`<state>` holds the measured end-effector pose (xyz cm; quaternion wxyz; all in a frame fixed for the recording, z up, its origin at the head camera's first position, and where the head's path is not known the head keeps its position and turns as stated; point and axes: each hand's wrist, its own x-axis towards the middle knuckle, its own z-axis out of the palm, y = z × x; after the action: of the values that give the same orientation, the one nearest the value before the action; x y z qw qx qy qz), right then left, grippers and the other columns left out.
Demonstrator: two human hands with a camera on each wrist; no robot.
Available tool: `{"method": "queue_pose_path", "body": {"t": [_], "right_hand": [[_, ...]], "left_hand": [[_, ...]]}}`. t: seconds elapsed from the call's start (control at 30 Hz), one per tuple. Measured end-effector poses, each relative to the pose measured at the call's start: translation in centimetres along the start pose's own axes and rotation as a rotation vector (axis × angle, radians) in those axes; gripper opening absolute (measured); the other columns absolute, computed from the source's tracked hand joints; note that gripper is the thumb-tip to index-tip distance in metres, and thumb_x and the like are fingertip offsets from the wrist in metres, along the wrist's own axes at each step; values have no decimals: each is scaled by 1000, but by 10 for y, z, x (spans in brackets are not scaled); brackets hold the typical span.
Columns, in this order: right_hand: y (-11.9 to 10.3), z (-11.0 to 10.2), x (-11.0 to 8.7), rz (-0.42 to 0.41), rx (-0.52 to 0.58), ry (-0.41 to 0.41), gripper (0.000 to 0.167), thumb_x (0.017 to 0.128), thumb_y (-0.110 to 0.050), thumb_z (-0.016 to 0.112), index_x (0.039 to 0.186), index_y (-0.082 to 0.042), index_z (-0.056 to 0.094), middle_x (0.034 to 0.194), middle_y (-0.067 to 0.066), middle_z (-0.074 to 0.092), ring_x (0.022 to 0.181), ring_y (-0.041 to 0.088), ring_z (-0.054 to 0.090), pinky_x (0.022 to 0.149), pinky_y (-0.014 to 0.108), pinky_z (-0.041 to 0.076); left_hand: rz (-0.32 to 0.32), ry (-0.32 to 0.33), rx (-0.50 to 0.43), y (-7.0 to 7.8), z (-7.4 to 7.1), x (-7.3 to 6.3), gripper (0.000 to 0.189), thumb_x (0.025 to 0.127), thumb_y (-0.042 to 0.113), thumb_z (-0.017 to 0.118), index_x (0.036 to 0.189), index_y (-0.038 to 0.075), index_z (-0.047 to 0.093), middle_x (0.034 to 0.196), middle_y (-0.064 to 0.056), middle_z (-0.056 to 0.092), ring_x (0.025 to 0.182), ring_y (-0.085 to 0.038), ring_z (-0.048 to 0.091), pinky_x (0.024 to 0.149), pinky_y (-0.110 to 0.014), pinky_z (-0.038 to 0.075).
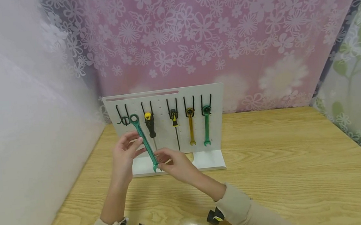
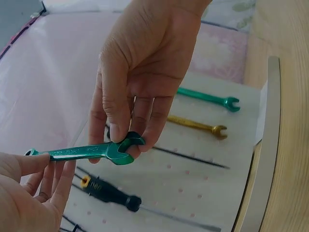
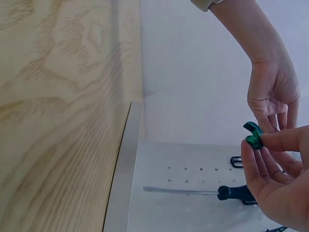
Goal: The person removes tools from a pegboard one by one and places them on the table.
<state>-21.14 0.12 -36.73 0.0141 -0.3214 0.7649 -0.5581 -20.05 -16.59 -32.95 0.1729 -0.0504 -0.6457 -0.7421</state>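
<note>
A green combination wrench (image 1: 145,141) is held by both hands in front of a white pegboard (image 1: 217,130), tilted with its ring end up and left. My left hand (image 1: 127,152) pinches its shaft between thumb and fingers. Lower down, my right hand (image 1: 178,165) pinches the open-ended jaw; in the left wrist view the right thumb presses on that wrench head (image 2: 120,153). From the right wrist, just the green tip (image 3: 253,136) shows past the fingers. Behind the ring end is the leftmost black hook (image 1: 123,119).
On other hooks hang a thick black-and-yellow screwdriver (image 1: 150,124), a thinner screwdriver (image 1: 174,119), a gold wrench (image 1: 191,129) and a second green wrench (image 1: 206,126). The board's white base (image 1: 209,159) stands on a wooden table (image 1: 283,161). A pale wall (image 1: 39,102) rises at left.
</note>
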Motion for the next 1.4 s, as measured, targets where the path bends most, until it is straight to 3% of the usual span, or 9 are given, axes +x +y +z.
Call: {"method": "queue_pose_path", "body": {"t": [0.27, 0.5, 0.9, 1.13, 1.4], "right_hand": [[7, -23, -21, -3, -25, 62, 30, 86, 0, 62, 115, -4, 59, 90, 3, 63, 85, 17, 60, 72, 27, 51], [13, -41, -40, -23, -13, 107, 31, 86, 0, 62, 116, -4, 58, 92, 3, 61, 85, 17, 60, 74, 31, 52], [20, -71, -69, -92, 14, 197, 45, 84, 8, 61, 126, -2, 48, 97, 12, 59, 85, 30, 59, 72, 33, 52], [26, -86, -84, -177, -47, 253, 47, 84, 8, 60, 127, -4, 47, 95, 10, 60, 82, 28, 60, 70, 31, 53], [33, -101, -102, -182, -89, 297, 51, 83, 10, 61, 130, -5, 45, 95, 9, 59, 81, 25, 60, 69, 28, 53]], "left_hand": [[-8, -66, -37, -6, 30, -1, 20, 88, -2, 58, 108, -6, 54, 95, -7, 57, 84, -22, 57, 73, -39, 53], [-19, -121, -38, -10, 54, -3, 18, 88, -1, 59, 106, -4, 57, 97, -9, 58, 85, -23, 57, 74, -40, 53], [-25, -204, -70, -14, 99, -8, 21, 87, -1, 60, 107, -5, 57, 96, -10, 58, 83, -18, 58, 73, -42, 53], [-5, -260, -99, -19, 122, -10, 21, 87, -1, 60, 108, -6, 57, 96, -10, 57, 82, -18, 58, 72, -40, 53], [-16, -330, -113, -28, 145, -12, 22, 88, 1, 60, 108, -6, 57, 98, -11, 58, 82, -19, 58, 74, -42, 53]]}}
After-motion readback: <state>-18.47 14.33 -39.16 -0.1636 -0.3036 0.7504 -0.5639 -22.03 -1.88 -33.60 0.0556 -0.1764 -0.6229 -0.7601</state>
